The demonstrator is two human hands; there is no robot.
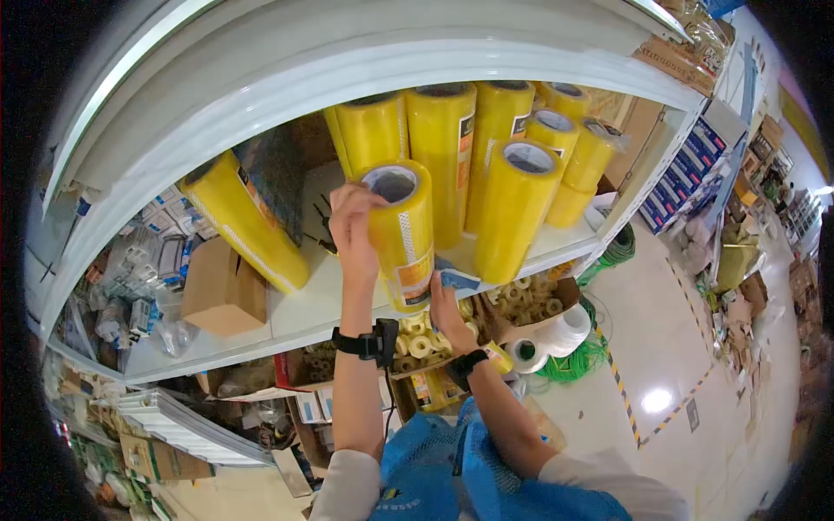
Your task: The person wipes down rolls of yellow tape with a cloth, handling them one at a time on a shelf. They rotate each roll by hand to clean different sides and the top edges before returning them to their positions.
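A tall yellow roll of tape film [401, 239] stands upright at the front edge of the white shelf, between my two hands. My left hand [354, 221] is at its upper left side, fingertips bent over the top rim by the core. Low on the right side of the roll, my right hand [447, 308] lies against it with extended fingers, beside a small blue card or cloth [458, 280]. Behind stand several more yellow rolls [441, 165], and one stands forward on the right [519, 213].
A leaning yellow roll [248, 221] and a cardboard box [224, 288] occupy the shelf [313, 300] at left. Boxes of small tape rolls [421, 346] sit below. White rolls [566, 328] and green cord [578, 360] lie lower right; blue boxes [686, 174] are stacked beyond.
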